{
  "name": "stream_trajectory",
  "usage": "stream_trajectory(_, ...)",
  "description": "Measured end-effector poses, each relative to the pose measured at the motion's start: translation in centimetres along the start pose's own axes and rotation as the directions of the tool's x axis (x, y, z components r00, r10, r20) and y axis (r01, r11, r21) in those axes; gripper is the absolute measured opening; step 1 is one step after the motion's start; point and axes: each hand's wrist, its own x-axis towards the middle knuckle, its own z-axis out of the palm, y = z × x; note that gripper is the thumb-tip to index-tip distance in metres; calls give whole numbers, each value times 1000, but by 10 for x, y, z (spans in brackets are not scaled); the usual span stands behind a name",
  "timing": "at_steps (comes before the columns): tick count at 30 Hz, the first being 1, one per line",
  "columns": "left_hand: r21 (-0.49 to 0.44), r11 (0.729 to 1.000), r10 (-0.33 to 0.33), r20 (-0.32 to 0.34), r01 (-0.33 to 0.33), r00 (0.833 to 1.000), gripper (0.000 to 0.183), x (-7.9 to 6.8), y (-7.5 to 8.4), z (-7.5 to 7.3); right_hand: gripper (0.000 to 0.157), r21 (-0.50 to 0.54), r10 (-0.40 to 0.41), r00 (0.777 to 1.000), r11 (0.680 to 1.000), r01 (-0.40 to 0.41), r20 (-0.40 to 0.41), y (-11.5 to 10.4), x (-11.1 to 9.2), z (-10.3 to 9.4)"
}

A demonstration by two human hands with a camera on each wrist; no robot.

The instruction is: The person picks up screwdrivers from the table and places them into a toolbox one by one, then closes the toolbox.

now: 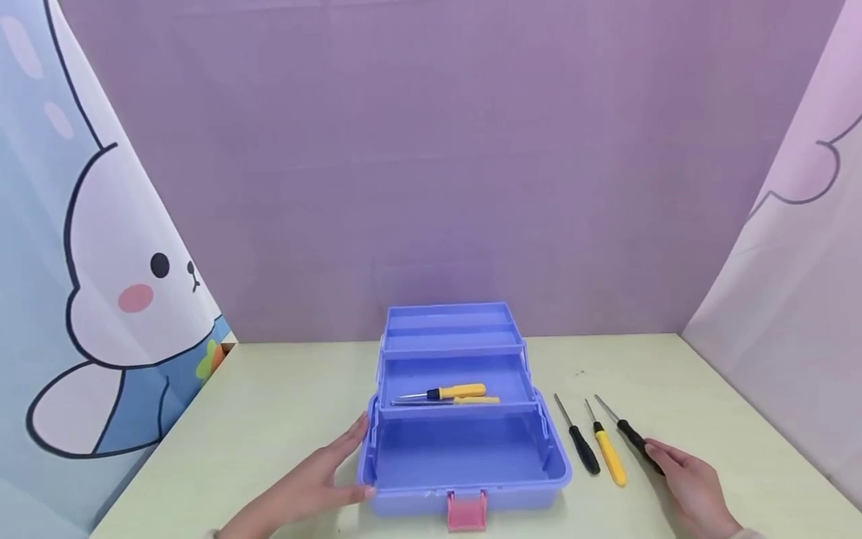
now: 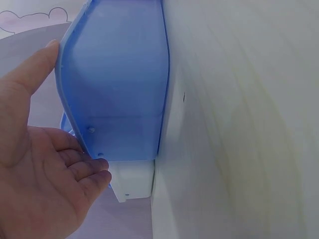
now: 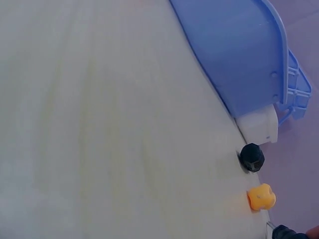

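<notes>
A blue-purple toolbox (image 1: 404, 501) with a pink latch (image 1: 467, 513) stands open, its trays raised in steps. My left hand (image 1: 313, 479) rests on the box's left side, thumb near the front corner and fingers spread toward the back. In the left wrist view the left hand's fingertips (image 2: 102, 167) touch the box's rim. At the far right, my right hand (image 1: 694, 486) pinches the handle of a black screwdriver (image 1: 629, 433), whose shaft points away from me. Left of it lie a yellow screwdriver (image 1: 609, 455) and a second black screwdriver (image 1: 583, 449). Only a fingertip of the right hand shows in the right wrist view.
Two yellow-handled tools, a screwdriver (image 1: 465, 390) and a thinner one (image 1: 477, 400), lie in the lower raised tray (image 1: 417, 370). The box stands on a pale table (image 1: 289, 404). Behind is a purple backdrop (image 1: 458, 172), with printed cloths (image 1: 128, 314) at the sides.
</notes>
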Motion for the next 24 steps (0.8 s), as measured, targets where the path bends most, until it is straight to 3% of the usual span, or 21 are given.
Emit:
stream_trajectory(4, 5, 1000, -1, -10, 1, 1000, 90, 2, 2, 0, 51, 127, 13, 1000, 992, -11, -20, 1, -2, -2)
stream_trajectory(10, -18, 1000, -16, 14, 16, 1000, 89, 2, 2, 0, 7, 210, 16, 1000, 978, -17, 5, 1, -5, -1)
stream_trajectory(14, -28, 999, -17, 32, 18, 999, 90, 1, 2, 2, 20, 255, 11, 1000, 967, -17, 26, -2, -5, -2)
stream_trajectory(19, -20, 1000, -17, 21, 18, 1000, 91, 1, 5, 0, 22, 299, -9, 1000, 954, 1, 25, -7, -4, 1)
stream_trajectory(24, -7, 1000, -21, 11, 22, 1000, 91, 0, 6, -2, 28, 422, -129, 989, 903, 86, 75, -13, -3, 5)
